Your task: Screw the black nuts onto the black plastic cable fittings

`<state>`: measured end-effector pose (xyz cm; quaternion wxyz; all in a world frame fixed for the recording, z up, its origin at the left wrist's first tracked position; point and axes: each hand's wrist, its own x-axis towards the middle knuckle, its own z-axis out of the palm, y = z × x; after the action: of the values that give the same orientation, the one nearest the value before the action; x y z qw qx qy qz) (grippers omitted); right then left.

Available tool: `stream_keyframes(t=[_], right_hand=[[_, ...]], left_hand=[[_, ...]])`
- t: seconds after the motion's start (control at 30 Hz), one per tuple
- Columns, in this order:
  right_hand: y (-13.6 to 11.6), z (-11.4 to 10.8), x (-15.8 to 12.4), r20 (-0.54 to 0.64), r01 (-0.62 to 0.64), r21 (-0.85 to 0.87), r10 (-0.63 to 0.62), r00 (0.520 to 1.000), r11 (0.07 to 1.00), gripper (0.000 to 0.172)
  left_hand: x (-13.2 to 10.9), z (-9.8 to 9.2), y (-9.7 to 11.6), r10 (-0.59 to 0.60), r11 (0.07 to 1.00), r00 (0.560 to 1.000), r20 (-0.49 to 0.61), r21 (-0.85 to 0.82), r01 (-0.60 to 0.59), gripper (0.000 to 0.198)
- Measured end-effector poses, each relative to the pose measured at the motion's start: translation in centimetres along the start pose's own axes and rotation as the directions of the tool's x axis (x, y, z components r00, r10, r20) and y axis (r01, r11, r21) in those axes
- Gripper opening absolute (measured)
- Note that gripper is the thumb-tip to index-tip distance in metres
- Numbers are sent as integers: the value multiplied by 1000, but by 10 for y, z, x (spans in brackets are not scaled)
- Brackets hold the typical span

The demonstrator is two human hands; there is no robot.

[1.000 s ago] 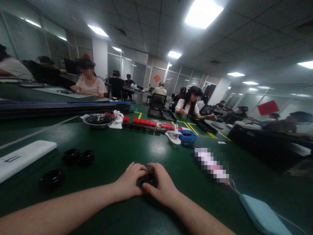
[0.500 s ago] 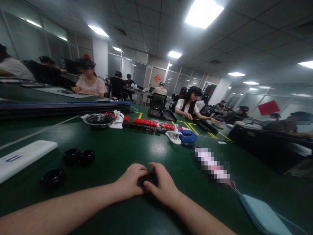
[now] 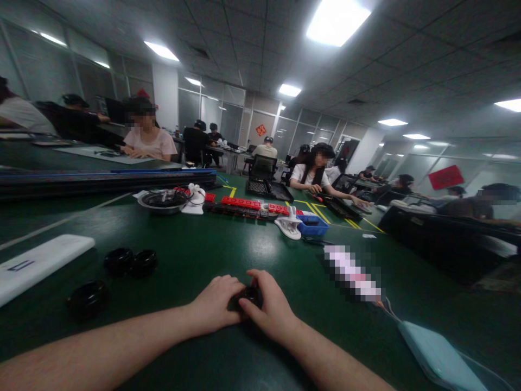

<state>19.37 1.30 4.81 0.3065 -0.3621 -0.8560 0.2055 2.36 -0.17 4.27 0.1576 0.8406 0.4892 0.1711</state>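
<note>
Between my hands, low over the green table, is a glossy black ring-shaped piece. My left hand curls its fingers around the left side, and much of the piece is hidden behind them. On the right, my right hand grips it with the thumb across the near face and the fingers over the far side. To the left of my forearm lie similar black rings: two side by side, a black ring and another ring, and a third ring nearer to me.
A white slab-like case lies at the left. Further back are a round dish of cables, a red block strip, a white clamp and a blue bin. A light-blue power-bank-like box sits right. Co-workers sit beyond.
The black piece has turned or shifted slightly between my fingers, while both hands stay in nearly the same place. The view has drifted a little.
</note>
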Motion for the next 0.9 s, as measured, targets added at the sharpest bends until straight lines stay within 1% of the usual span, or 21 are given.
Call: stream_keyframes(t=[0.1,0.17,0.23,0.37,0.43,0.53,0.6,0.67,0.73,0.8,0.9], right_hand=[[3,2,-1,-23,59,46,-58,998,997,38],[5,3,-3,-55,105,73,-101,993,992,40],[5,3,-4,-75,121,80,-115,991,989,46],[5,3,-2,-55,85,46,-83,995,995,58],[5,4,0,-33,38,27,-37,999,999,55],[5,4,0,-24,-12,32,13,1000,999,45],[5,4,-1,-37,15,60,-13,999,998,43],[4,2,-3,-57,78,83,-73,996,994,43],[3,1,-4,-51,123,81,-119,992,989,47],[1,-1,-4,-17,129,62,-129,992,990,54],[0,0,-2,10,77,30,-77,997,997,59]], left_hand=[[0,0,1,-3,1000,1000,1,2,3,23],[0,0,1,-11,1000,1000,-2,3,11,23],[0,-1,1,-19,1000,1000,-2,4,19,25],[0,-1,1,-15,1000,1000,11,9,14,25],[0,-1,1,-10,1000,1000,9,4,10,24],[0,0,1,0,1000,1000,2,-14,0,22],[-1,0,1,0,1000,1000,-2,-15,0,22],[-1,-1,1,-8,1000,1000,-4,-11,8,22],[0,-1,1,-15,1000,1000,-1,-13,15,23],[0,-1,1,-16,1000,1000,5,-20,16,23],[0,-1,1,-16,1000,1000,11,-12,16,22]])
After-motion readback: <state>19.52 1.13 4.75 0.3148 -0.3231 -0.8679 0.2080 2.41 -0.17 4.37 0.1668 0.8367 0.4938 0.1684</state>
